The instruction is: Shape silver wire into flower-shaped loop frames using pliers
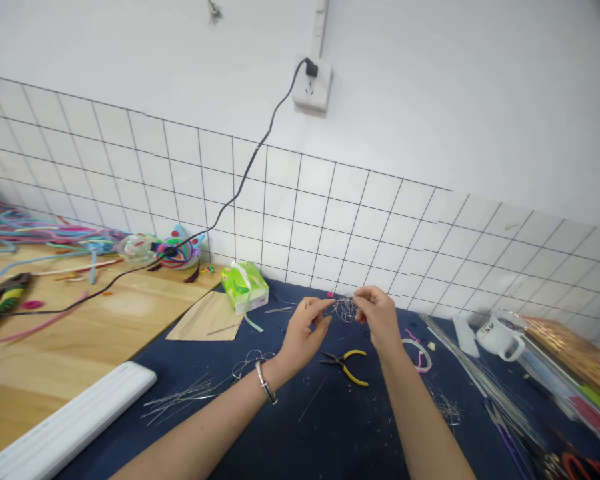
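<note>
A small tangle of thin silvery wire (346, 308) is held up between my two hands, above the dark blue mat. My right hand (379, 317) pinches its right side between thumb and fingers. From the left, my left hand (305, 328) reaches to the wire's edge, its thumb and forefinger close together on a thin strand. Below the hands, pliers with yellow handles (353, 367) lie on the mat. A loose wire piece (313, 400) rests to the left of them.
Cut wires (180, 399) and a white power strip (75, 423) lie at the left. A green tissue pack (245, 285) stands behind. At the right are a white mug (500, 335), long wires (480, 377) and stacked books (575, 373). A black cable (253, 160) crosses the view.
</note>
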The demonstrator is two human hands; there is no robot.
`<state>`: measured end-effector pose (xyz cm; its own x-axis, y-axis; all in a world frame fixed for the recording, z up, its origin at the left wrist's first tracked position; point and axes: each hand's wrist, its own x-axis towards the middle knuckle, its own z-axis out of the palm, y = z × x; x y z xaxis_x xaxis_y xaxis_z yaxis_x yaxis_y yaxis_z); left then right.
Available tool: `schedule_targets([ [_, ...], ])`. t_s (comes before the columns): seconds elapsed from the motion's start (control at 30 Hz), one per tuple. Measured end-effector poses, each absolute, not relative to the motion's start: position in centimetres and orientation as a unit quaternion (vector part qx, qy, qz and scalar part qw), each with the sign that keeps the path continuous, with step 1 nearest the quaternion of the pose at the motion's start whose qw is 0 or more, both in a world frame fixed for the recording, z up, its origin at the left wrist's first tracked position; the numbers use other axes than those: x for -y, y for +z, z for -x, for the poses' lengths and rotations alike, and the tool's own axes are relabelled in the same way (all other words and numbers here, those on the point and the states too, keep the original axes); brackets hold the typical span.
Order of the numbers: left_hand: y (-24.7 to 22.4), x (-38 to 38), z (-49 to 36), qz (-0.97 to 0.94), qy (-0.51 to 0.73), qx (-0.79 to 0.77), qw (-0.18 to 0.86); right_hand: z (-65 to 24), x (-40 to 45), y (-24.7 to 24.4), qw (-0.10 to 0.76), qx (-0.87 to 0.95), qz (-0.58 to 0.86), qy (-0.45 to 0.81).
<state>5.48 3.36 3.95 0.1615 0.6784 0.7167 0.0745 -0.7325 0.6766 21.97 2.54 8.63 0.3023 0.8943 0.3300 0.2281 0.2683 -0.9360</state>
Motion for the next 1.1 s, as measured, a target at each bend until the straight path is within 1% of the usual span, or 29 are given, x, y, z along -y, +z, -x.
schedule_targets([
  [0.2, 2.9, -2.9, -6.5, -0.694, 0.588, -0.249, 0.332, -21.7, -2.6, 8.3, 0.594, 0.529, 0.538, 0.279],
  [0.47, 1.1, -2.9, -7.4, -0.698, 0.614, -0.254, 0.267, -20.5, -3.2, 7.1, 0.582, 0.533, 0.533, 0.303],
  [0.73, 1.5, -3.9, -6.7, -0.674, 0.629, -0.306, 0.238, -18.7, -3.3, 6.1, 0.558, 0.55, 0.524, 0.335],
  [0.83, 1.7, -4.5, -6.1, -0.652, 0.638, -0.302, 0.277, -18.4, -3.1, 6.1, 0.546, 0.562, 0.521, 0.338],
  [1.0, 2.2, -5.9, -4.8, -0.609, 0.621, -0.27, 0.414, -18.6, -2.8, 6.5, 0.524, 0.592, 0.519, 0.326],
  [1.1, 3.0, -6.7, -3.8, -0.618, 0.601, -0.255, 0.438, -18.8, -2.6, 6.8, 0.514, 0.615, 0.516, 0.303],
])
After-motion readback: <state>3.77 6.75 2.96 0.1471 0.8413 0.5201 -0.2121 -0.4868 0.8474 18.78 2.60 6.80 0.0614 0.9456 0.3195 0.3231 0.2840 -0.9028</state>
